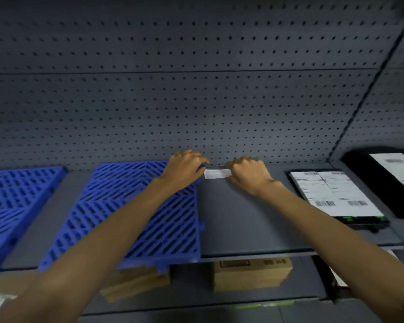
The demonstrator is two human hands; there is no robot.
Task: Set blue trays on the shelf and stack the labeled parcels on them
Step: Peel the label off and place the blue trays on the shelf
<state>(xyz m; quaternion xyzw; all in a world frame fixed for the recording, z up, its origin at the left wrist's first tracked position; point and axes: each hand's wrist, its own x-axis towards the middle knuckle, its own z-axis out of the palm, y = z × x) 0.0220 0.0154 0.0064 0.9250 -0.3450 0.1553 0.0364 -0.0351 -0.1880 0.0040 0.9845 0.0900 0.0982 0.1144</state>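
Head view: hands (pixel 184 167) on label (pixel 217 173).

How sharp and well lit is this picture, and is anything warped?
Head view: dim, flat light, no glare; wide-angle bends the shelf and pegboard; soft motion blur makes the parcel labels unreadable; both hands look smeared.

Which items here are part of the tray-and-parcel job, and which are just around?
Job: blue tray, second blue tray, black labeled parcel, black parcel at far right, shelf.
Just around: small white label between both hands, cardboard boxes below, pegboard.
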